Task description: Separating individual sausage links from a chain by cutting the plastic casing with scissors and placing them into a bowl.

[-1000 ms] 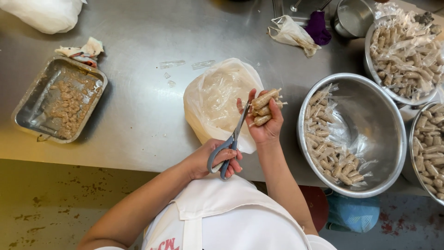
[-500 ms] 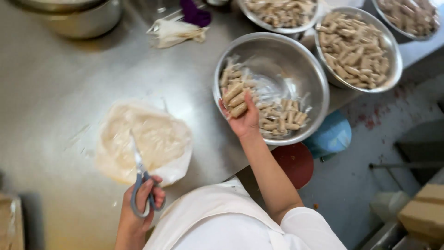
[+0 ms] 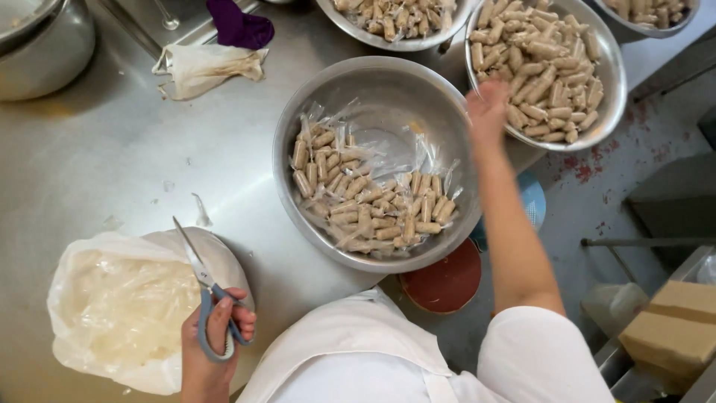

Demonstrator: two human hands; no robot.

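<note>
Left hand: you are gripping the scissors (image 3: 205, 298) in your left hand (image 3: 212, 343), fingers through the grey handles, blades closed and pointing up and away from you.
Bag: a white plastic bag (image 3: 112, 306) is lying open on the worktop (image 3: 112, 164), just under and beside the scissors, holding pale clear wrappers.
Middle bowl: a steel bowl (image 3: 380, 160) is sitting in front of you at the worktop's edge, holding small brown rolls in clear wrappers (image 3: 365, 201) along its near side.
Right hand: you are reaching your right hand (image 3: 488, 112) out to the rim of the right bowl (image 3: 548, 71); it is blurred, so I cannot tell whether it is open or closed.
Right bowl: it is holding a heap of unwrapped brown rolls (image 3: 544, 60), touching the middle bowl's far right side.
Far side: a crumpled white cloth (image 3: 209, 67) and a purple cloth (image 3: 239, 26) are lying beyond the middle bowl.
</note>
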